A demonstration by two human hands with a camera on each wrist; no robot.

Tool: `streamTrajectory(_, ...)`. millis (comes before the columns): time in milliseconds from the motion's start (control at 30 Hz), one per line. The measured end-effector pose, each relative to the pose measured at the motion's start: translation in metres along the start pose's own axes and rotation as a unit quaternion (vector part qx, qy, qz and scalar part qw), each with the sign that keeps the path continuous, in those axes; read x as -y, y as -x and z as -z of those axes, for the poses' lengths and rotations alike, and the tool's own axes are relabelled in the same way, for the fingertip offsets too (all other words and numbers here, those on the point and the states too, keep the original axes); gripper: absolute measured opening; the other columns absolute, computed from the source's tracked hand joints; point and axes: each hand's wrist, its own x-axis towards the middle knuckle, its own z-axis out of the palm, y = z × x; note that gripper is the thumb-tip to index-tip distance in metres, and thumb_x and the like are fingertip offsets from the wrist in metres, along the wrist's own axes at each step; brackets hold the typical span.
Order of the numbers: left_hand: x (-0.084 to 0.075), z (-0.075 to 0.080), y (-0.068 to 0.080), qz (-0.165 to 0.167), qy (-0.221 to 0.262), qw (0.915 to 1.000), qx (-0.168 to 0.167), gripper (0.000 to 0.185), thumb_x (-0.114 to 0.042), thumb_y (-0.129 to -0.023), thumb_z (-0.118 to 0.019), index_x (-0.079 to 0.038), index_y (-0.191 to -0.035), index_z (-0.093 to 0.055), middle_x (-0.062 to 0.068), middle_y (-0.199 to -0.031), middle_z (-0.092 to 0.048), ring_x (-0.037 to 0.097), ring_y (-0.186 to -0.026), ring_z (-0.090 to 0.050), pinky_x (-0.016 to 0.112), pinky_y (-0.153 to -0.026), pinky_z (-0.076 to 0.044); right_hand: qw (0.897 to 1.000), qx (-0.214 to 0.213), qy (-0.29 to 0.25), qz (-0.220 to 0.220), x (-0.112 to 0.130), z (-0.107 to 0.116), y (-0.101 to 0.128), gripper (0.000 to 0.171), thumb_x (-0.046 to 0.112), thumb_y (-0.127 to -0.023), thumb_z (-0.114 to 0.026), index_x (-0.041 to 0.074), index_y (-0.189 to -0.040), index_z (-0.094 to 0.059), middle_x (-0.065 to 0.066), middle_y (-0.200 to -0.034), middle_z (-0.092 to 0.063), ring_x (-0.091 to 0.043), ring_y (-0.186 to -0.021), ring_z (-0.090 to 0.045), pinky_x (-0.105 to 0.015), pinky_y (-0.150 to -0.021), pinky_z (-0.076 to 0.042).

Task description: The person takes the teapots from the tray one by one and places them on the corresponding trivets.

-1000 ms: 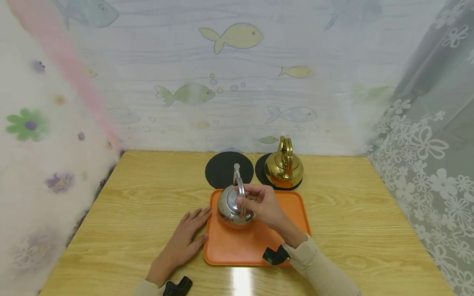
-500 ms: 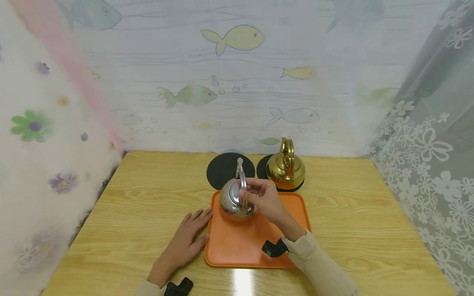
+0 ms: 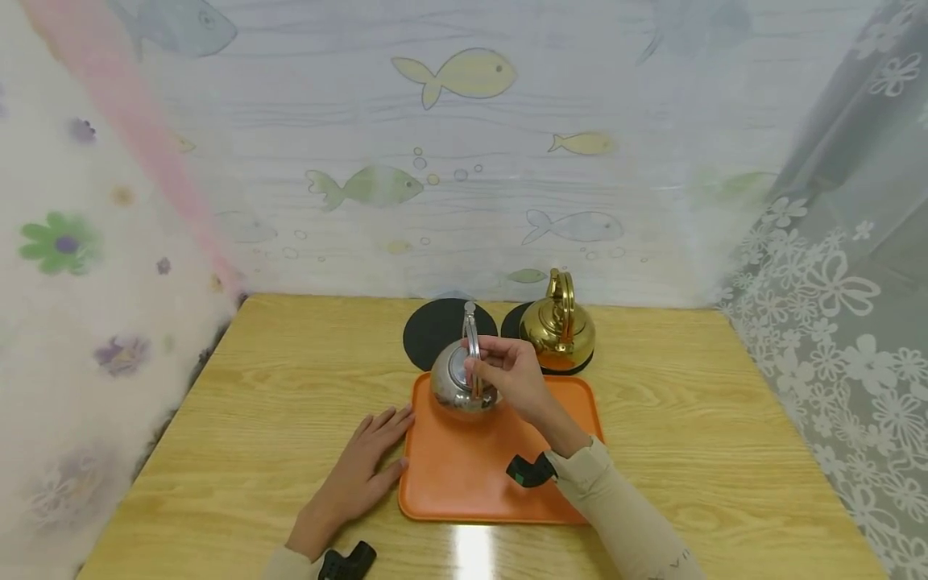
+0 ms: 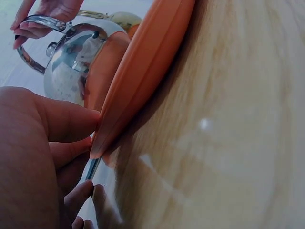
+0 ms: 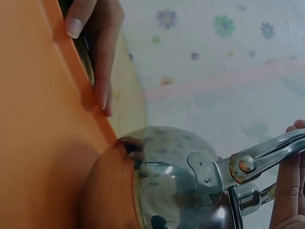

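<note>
A shiny silver kettle (image 3: 454,391) is over the far left part of an orange tray (image 3: 478,491). My right hand (image 3: 518,379) grips its upright handle, thumb on the near side. Whether the kettle's base touches the tray cannot be made out. Fingers spread, my left hand (image 3: 358,471) lies on the table at the tray's left edge. In the left wrist view, the left thumb and a finger touch the tray's rim (image 4: 138,81), with the kettle (image 4: 66,59) beyond. The right wrist view has the kettle's polished body (image 5: 176,191) close up, reflecting the orange tray.
Behind the tray, a round black mat (image 3: 428,334) lies on the wooden table (image 3: 290,362). A gold kettle (image 3: 554,330) stands on a second black mat (image 3: 511,322) to its right. Fish-patterned cloth (image 3: 464,193) hangs at the table's back edge, with a lacy curtain (image 3: 826,322) at the right.
The silver kettle, gripped by my right hand, has moved away from me toward the tray's far edge and the left black mat. My left hand has stayed at the tray's left edge.
</note>
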Motion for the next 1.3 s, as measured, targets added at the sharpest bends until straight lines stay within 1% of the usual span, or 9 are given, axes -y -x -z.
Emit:
streamTrajectory(200,0.0,0.0,0.0,0.002,0.002,1.0,0.001,0.058,-0.024,-0.097,-0.065,-0.008,-0.151,-0.05,0.008,-0.157,-0.047,0.04,-0.146,-0.039,0.066,-0.117,-0.02,1.0,0.0,-0.015,0.006,-0.002,0.001,-0.006,0.037,-0.011,-0.093,-0.063,-0.022,-0.128,-0.058,-0.045,-0.123,-0.059,-0.01,-0.082,-0.073,-0.023,-0.074,-0.061)
streamTrajectory(300,-0.001,0.001,0.0,0.001,0.0,1.0,0.001,0.058,-0.024,-0.097,-0.065,-0.008,-0.151,-0.051,0.008,-0.157,-0.047,0.04,-0.146,-0.039,0.066,-0.117,-0.021,1.0,0.003,-0.02,0.007,-0.004,0.001,-0.01,0.037,-0.012,-0.093,-0.063,-0.021,-0.128,-0.058,-0.047,-0.126,-0.056,-0.01,-0.08,-0.074,-0.025,-0.074,-0.062)
streamTrajectory(400,0.0,0.001,-0.001,-0.003,-0.002,1.0,-0.001,0.058,-0.024,-0.098,-0.065,-0.008,-0.151,-0.05,0.009,-0.157,-0.047,0.041,-0.146,-0.039,0.066,-0.117,-0.021,1.0,0.002,-0.019,0.007,-0.005,0.0,-0.013,0.037,-0.012,-0.093,-0.062,-0.021,-0.129,-0.058,-0.047,-0.125,-0.055,-0.009,-0.075,-0.073,-0.026,-0.072,-0.062)
streamTrajectory(700,0.0,-0.001,0.0,-0.007,-0.003,1.0,-0.004,0.057,-0.023,-0.097,-0.065,-0.007,-0.15,-0.052,0.009,-0.156,-0.048,0.041,-0.145,-0.04,0.066,-0.116,-0.021,1.0,0.003,-0.019,0.003,-0.007,0.001,-0.017,0.036,-0.011,-0.093,-0.062,-0.02,-0.128,-0.059,-0.048,-0.125,-0.054,-0.009,-0.076,-0.073,-0.028,-0.073,-0.063)
streamTrajectory(933,0.0,-0.003,-0.001,-0.007,0.0,1.0,-0.005,0.057,-0.023,-0.097,-0.065,-0.008,-0.15,-0.052,0.008,-0.157,-0.048,0.04,-0.145,-0.04,0.066,-0.116,-0.021,1.0,0.005,-0.015,0.003,-0.008,0.002,-0.022,0.037,-0.01,-0.095,-0.061,-0.018,-0.131,-0.059,-0.047,-0.128,-0.053,-0.009,-0.076,-0.073,-0.028,-0.074,-0.063)
streamTrajectory(1133,0.001,-0.003,-0.002,-0.008,-0.001,0.9999,-0.008,0.057,-0.023,-0.097,-0.065,-0.008,-0.15,-0.051,0.008,-0.157,-0.047,0.041,-0.145,-0.04,0.066,-0.117,-0.021,1.0,0.006,-0.012,0.006,-0.007,0.002,-0.027,0.037,-0.007,-0.096,-0.062,-0.016,-0.131,-0.059,-0.046,-0.127,-0.056,-0.009,-0.075,-0.072,-0.026,-0.072,-0.062)
streamTrajectory(1200,0.002,-0.003,-0.001,-0.01,-0.004,0.9999,-0.009,0.057,-0.022,-0.097,-0.065,-0.007,-0.15,-0.051,0.009,-0.157,-0.048,0.041,-0.145,-0.04,0.066,-0.116,-0.021,1.0,0.01,-0.009,0.007,-0.007,0.001,-0.028,0.038,-0.006,-0.096,-0.063,-0.017,-0.132,-0.058,-0.044,-0.124,-0.058,-0.01,-0.073,-0.072,-0.026,-0.07,-0.062)
streamTrajectory(1300,0.002,-0.003,0.0,-0.011,-0.005,0.9999,-0.011,0.057,-0.022,-0.096,-0.065,-0.006,-0.149,-0.052,0.009,-0.156,-0.048,0.042,-0.145,-0.041,0.066,-0.115,-0.022,1.0,0.017,-0.001,0.009,-0.008,0.0,-0.029,0.038,-0.005,-0.097,-0.063,-0.019,-0.132,-0.057,-0.043,-0.115,-0.062,-0.011,-0.071,-0.071,-0.026,-0.067,-0.061)
